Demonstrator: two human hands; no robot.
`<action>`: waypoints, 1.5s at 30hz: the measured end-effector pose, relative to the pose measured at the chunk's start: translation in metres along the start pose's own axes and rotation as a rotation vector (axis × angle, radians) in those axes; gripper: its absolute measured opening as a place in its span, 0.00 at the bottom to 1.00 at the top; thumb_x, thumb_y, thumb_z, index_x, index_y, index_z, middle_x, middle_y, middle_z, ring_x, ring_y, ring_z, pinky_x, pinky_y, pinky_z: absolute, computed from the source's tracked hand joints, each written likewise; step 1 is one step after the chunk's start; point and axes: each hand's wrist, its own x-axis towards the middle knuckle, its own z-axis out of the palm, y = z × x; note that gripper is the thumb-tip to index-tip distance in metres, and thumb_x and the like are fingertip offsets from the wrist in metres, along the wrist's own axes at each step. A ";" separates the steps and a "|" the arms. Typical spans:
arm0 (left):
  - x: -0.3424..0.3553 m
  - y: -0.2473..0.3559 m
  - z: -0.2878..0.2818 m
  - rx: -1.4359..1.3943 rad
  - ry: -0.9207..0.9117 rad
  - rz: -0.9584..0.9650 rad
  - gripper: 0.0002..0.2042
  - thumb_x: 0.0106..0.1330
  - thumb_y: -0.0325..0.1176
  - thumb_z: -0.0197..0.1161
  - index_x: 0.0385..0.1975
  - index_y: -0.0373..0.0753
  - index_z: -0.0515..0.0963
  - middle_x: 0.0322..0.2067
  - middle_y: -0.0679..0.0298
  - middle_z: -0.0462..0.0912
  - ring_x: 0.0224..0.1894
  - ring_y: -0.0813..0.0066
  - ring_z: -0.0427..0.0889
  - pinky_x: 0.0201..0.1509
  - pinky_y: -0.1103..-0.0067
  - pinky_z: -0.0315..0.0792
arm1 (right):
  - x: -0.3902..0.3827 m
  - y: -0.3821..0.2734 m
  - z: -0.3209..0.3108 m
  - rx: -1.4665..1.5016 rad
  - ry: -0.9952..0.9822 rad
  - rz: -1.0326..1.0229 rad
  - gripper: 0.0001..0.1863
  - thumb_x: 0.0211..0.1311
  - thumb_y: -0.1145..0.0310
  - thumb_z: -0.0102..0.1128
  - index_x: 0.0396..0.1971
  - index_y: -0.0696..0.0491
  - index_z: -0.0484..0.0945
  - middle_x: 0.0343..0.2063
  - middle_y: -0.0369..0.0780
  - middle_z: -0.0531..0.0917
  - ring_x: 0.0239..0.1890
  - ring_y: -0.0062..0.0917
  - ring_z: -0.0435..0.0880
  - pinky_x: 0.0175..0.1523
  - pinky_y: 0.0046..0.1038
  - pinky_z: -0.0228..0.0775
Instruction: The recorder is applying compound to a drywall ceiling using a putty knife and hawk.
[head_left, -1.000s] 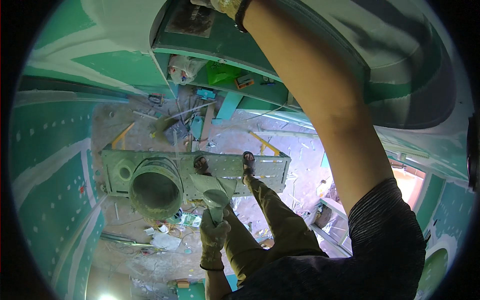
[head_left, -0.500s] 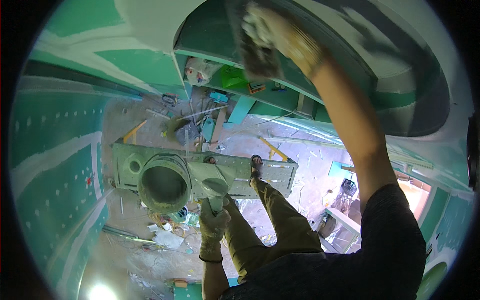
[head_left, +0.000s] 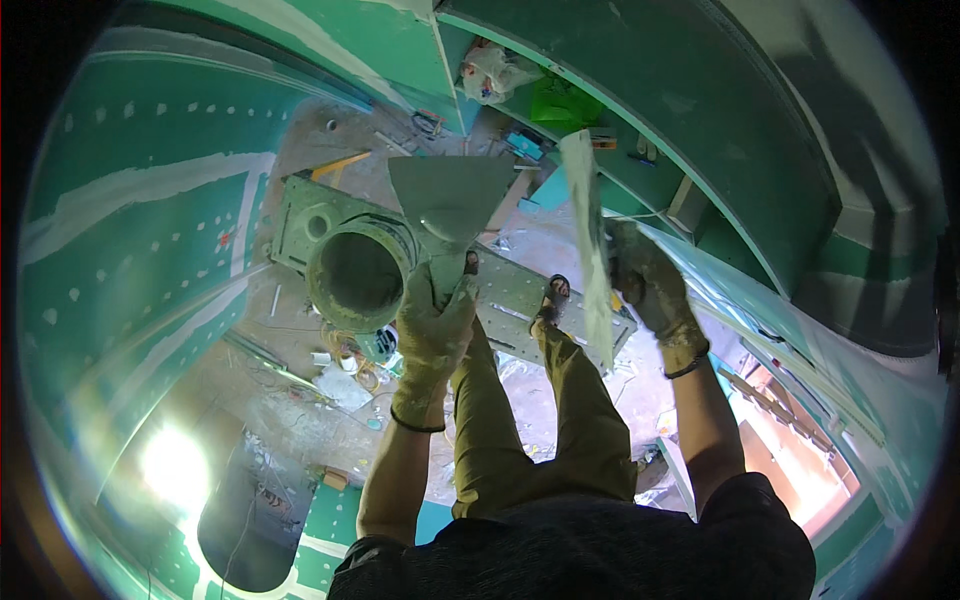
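My left hand (head_left: pixel 432 325), in a soiled work glove, is closed around the handle of a wide putty knife (head_left: pixel 452 190). The knife's flared blade points up and away from me. My right hand (head_left: pixel 655 285), gloved too, grips a plastering trowel (head_left: pixel 588 250) from its back side. The trowel stands almost edge-on, its long face smeared with pale compound and turned toward the knife; the two tools are apart. Just left of my left hand, a round bucket (head_left: pixel 362 270) coated with dried compound sits on the work platform (head_left: pixel 510 300). Its inside is dark.
My feet stand on the raised, perforated platform. Green wallboard (head_left: pixel 150 190) with filled joints rises on the left. A curved recess (head_left: pixel 690 110) with a shelf holding a green bag (head_left: pixel 563 100) is at the upper right. Tools and debris litter the floor. A bright lamp (head_left: pixel 176 468) shines lower left.
My right hand has brought the trowel down from the recess to in front of me. The putty knife is raised, its blade now facing me more fully. The whole view has shifted.
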 end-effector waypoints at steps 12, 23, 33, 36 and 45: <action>-0.019 -0.040 -0.032 0.919 0.284 1.056 0.25 0.54 0.27 0.65 0.56 0.46 0.79 0.48 0.63 0.81 0.46 0.58 0.81 0.49 0.63 0.77 | -0.030 0.059 0.104 0.774 0.027 0.541 0.34 0.71 0.44 0.54 0.62 0.59 0.72 0.26 0.34 0.81 0.19 0.21 0.73 0.23 0.25 0.66; -0.094 -0.162 -0.232 1.522 -0.308 0.298 0.19 0.65 0.32 0.62 0.56 0.48 0.80 0.42 0.64 0.83 0.43 0.61 0.83 0.44 0.65 0.78 | -0.011 0.131 0.016 0.774 0.219 0.965 0.42 0.63 0.30 0.54 0.53 0.59 0.77 0.18 0.31 0.72 0.10 0.23 0.65 0.17 0.25 0.59; 0.129 -0.396 -0.262 0.948 -0.035 -0.274 0.15 0.65 0.44 0.59 0.46 0.44 0.82 0.42 0.48 0.86 0.48 0.46 0.84 0.49 0.57 0.78 | 0.032 0.158 -0.037 0.604 0.011 0.657 0.20 0.77 0.56 0.44 0.56 0.56 0.69 0.17 0.33 0.66 0.15 0.21 0.65 0.21 0.29 0.55; 0.192 -0.437 -0.199 0.922 -0.068 -0.344 0.16 0.67 0.45 0.54 0.46 0.49 0.86 0.46 0.53 0.87 0.51 0.49 0.85 0.55 0.58 0.76 | 0.027 0.178 -0.058 0.680 0.155 0.662 0.22 0.78 0.56 0.45 0.60 0.56 0.67 0.18 0.34 0.67 0.16 0.21 0.66 0.23 0.30 0.56; 0.214 -0.393 -0.143 1.163 -0.520 -0.448 0.21 0.72 0.46 0.48 0.57 0.45 0.80 0.58 0.49 0.80 0.62 0.50 0.78 0.66 0.59 0.70 | 0.026 0.232 -0.078 0.889 0.189 0.720 0.27 0.78 0.54 0.46 0.66 0.58 0.65 0.22 0.34 0.71 0.19 0.20 0.66 0.27 0.27 0.60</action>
